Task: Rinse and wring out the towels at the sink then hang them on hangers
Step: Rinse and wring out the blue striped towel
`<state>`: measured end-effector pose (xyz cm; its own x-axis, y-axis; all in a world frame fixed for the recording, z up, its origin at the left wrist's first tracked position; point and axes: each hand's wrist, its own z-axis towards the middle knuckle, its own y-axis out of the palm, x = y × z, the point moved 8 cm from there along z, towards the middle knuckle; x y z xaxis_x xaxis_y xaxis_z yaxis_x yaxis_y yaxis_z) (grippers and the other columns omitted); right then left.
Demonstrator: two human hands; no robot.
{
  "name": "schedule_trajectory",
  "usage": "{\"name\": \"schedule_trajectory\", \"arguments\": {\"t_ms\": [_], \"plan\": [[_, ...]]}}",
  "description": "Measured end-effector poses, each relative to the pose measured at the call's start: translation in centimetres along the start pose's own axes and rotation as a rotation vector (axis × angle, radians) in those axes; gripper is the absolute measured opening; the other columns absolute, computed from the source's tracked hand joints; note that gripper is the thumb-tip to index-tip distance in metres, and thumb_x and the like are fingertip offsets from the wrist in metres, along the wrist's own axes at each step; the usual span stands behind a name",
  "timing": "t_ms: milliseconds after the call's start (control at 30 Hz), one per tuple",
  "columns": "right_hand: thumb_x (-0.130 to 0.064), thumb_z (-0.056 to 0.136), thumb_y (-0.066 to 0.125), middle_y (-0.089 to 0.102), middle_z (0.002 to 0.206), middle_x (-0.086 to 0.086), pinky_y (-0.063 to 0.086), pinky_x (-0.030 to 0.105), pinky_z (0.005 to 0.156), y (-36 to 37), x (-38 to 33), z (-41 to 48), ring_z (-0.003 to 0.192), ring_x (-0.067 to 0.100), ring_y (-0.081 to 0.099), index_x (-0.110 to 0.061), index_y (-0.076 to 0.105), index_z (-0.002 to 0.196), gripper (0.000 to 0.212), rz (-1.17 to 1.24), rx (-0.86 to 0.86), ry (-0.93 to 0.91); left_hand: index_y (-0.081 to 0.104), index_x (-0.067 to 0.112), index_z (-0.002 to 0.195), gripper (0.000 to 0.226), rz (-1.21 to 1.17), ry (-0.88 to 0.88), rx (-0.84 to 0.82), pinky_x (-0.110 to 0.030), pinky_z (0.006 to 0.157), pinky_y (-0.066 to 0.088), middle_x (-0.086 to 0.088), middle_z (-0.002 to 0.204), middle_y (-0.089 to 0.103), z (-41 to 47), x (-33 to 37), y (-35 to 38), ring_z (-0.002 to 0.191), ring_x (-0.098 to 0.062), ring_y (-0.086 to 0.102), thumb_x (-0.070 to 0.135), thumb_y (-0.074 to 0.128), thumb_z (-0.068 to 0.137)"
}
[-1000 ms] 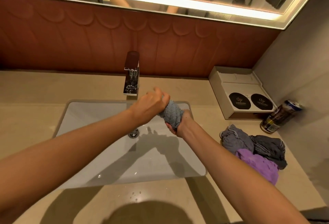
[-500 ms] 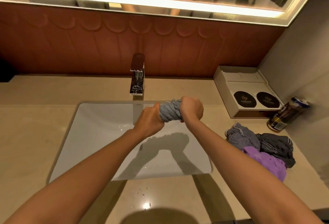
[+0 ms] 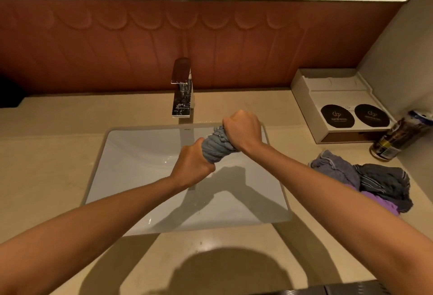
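While the left hand point(image 3: 192, 165) and right hand point(image 3: 242, 128) keep fingers curled round the towel point(image 3: 214, 148), the right has risen

Your beige countertop point(image 3: 46, 165) has a white sink point(image 3: 131, 154) set into it at centre frame, with a chrome faucet point(image 3: 181, 97) behind. At the right you have a white box point(image 3: 332, 97), a can point(image 3: 396, 140) and a heap of towels point(image 3: 384, 184) in grey, dark stripes and purple.

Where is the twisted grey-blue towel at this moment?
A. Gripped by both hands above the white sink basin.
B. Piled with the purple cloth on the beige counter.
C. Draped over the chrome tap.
A: the left hand and the right hand each grip an end of the twisted grey-blue towel over the white sink basin.
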<state>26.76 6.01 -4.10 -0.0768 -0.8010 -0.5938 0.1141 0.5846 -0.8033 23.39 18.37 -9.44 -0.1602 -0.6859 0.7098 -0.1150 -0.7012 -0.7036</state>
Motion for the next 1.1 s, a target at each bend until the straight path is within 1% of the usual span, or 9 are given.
{"name": "schedule_trajectory", "arguments": {"t_ms": [200,333,433,533,700,833,900,967,1100], "plan": [[-0.018,0.087,0.048,0.035,0.049,0.002,0.025,0.030,0.054,1.5,3.4,-0.4,0.057,0.024,0.038,-0.011,0.034,0.047,0.043,0.185,0.072,0.264,0.049,0.005,0.121,0.042,0.560,0.147,-0.068,-0.037,0.075,0.049,-0.018,0.107,0.064,1.9,0.4,-0.9,0.092,-0.037,0.061,0.014,0.059,0.081],[-0.019,0.087,0.047,0.034,0.050,0.002,0.019,0.028,0.047,2.0,4.1,-0.3,0.051,0.022,0.034,-0.010,0.033,0.049,0.042,0.179,0.053,0.332,0.042,0.003,0.129,0.050,0.539,0.126,-0.136,-0.042,0.087,0.047,-0.023,0.143,0.036,2.4,-0.2,-0.1,0.117,-0.041,0.050,0.007,0.060,0.082],[-0.018,0.087,0.047,0.034,0.049,0.002,0.024,0.029,0.052,1.6,3.5,0.1,0.057,0.025,0.039,-0.011,0.033,0.047,0.043,0.132,0.072,0.293,0.051,-0.001,0.117,0.040,0.389,0.132,-0.124,-0.041,0.075,0.051,-0.025,0.111,0.061,2.6,0.0,-0.3,0.097,-0.042,0.059,0.001,0.059,0.078],[-0.018,0.088,0.046,0.043,0.057,0.008,0.028,0.029,0.059,0.7,2.4,0.6,0.064,0.027,0.043,-0.008,0.036,0.049,0.041,0.058,0.087,0.222,0.054,-0.002,0.112,0.039,0.256,0.096,-0.119,-0.035,0.066,0.051,-0.023,0.093,0.067,2.5,0.0,-0.5,0.084,-0.038,0.062,0.003,0.063,0.074],[-0.014,0.086,0.048,0.047,0.066,0.016,0.028,0.029,0.061,0.0,1.6,1.4,0.067,0.029,0.042,-0.001,0.046,0.060,0.030,0.033,0.059,0.127,0.054,0.008,0.089,0.028,0.000,-0.042,-0.158,-0.022,0.051,0.040,-0.004,0.068,0.056,2.0,0.1,0.0,0.062,-0.020,0.049,0.000,0.067,0.066],[-0.011,0.083,0.051,0.035,0.053,0.011,0.027,0.029,0.057,-0.2,0.2,2.3,0.063,0.029,0.036,-0.005,0.035,0.045,0.042,0.027,-0.021,-0.006,0.049,0.014,0.076,0.029,-0.189,-0.151,-0.048,-0.008,0.040,0.030,0.008,0.059,0.046,0.6,0.2,0.3,0.049,-0.004,0.036,-0.005,0.067,0.063],[-0.009,0.082,0.052,0.049,0.060,0.016,0.028,0.029,0.056,-0.6,-0.4,3.4,0.068,0.034,0.043,0.000,0.053,0.054,0.030,0.034,-0.051,-0.079,0.047,0.019,0.068,0.035,-0.255,-0.157,0.001,-0.009,0.041,0.030,0.008,0.058,0.045,0.9,0.7,-0.2,0.048,-0.003,0.035,-0.008,0.067,0.061],[-0.007,0.080,0.050,0.065,0.078,0.022,0.034,0.032,0.060,-1.2,-0.5,4.5,0.077,0.036,0.058,0.005,0.070,0.080,0.024,0.150,-0.052,-0.119,0.043,0.024,0.064,0.042,-0.282,-0.139,0.020,-0.009,0.041,0.030,0.009,0.057,0.044,1.7,1.6,-0.7,0.046,-0.004,0.036,-0.010,0.067,0.060],[-0.014,0.052,0.050,0.039,0.042,0.003,0.029,0.032,0.046,0.7,1.3,5.4,0.052,0.024,0.030,0.000,0.057,0.052,0.016,0.642,-0.105,0.039,0.045,0.021,0.064,0.037,-0.372,-0.140,0.021,-0.022,0.046,0.034,0.005,0.058,0.044,1.8,1.7,-0.6,0.050,-0.008,0.036,-0.009,0.067,0.058]]}}
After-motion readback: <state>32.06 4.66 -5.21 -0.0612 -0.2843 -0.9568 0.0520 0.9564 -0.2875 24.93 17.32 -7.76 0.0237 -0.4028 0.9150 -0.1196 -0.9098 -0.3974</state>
